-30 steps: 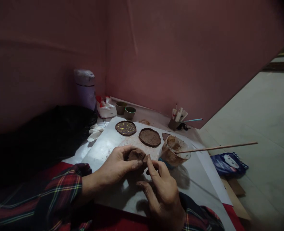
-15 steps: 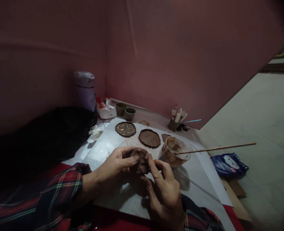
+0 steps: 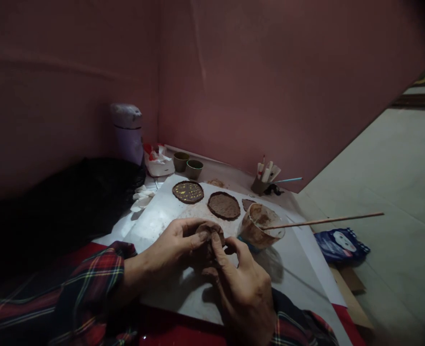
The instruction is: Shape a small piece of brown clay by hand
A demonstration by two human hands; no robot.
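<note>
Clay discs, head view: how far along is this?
Done, it seems: two flat discs lie on the white sheet, the dotted disc with yellow marks and the plain disc beside it. In hand: the left hand and right hand both pinch a clay lump above the sheet, thick and uneven. Left, probably: flattening that lump, and the plain disc bears no dots yet.

My left hand [image 3: 176, 247] and right hand [image 3: 243, 288] pinch a brown clay lump [image 3: 207, 230] over the white sheet [image 3: 155, 216]. Clay-smeared glass [image 3: 261, 226] with stick [image 3: 324, 221] just beside, toward the sheet's right edge. Two clay discs [image 3: 224, 205] near its far edge.
</note>
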